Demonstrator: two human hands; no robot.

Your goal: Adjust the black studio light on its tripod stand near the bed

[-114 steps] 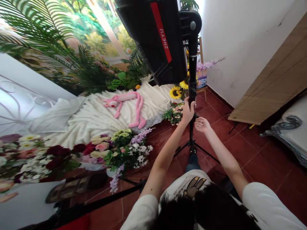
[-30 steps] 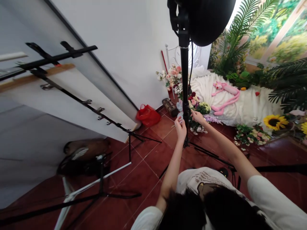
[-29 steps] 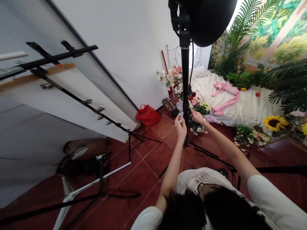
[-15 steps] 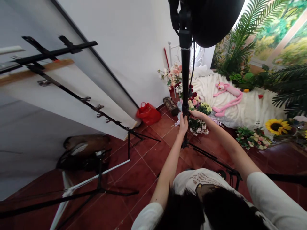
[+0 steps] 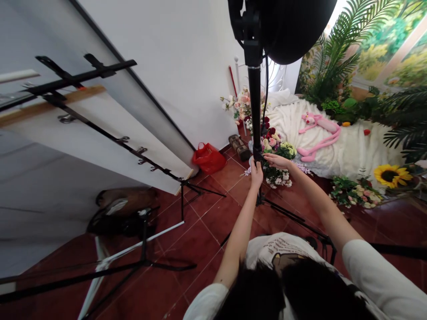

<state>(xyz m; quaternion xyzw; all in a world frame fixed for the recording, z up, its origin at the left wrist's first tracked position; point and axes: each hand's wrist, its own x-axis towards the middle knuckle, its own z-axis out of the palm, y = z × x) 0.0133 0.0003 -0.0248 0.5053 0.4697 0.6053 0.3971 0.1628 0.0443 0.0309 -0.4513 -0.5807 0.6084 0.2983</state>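
A black light stand [image 5: 255, 106] rises in front of me with a big dark lamp head [image 5: 290, 31] on top, cut off by the upper edge. My left hand [image 5: 256, 174] is wrapped round the pole just below its collar [image 5: 257, 152]. On the right side of that collar, my right hand [image 5: 277, 161] has its fingers stretched out and slightly apart, the tips at or very near the joint. A knob there is too small to make out clearly. Along the upper pole hangs a black cable [image 5: 266, 89].
Left stand a clamped white board [image 5: 133, 138] and tripod legs [image 5: 143, 262]. By the wall sits a red bag [image 5: 209, 158]. Artificial flowers [image 5: 278, 175] lie behind the pole. A pink plush toy [image 5: 322, 129] rests on a white fur blanket [image 5: 360, 146]. Stand legs [image 5: 300, 224] spread rightward.
The lamp head and upper pole have shifted slightly left in view. My right hand's fingers have straightened and loosened beside the collar. My left hand keeps its hold.
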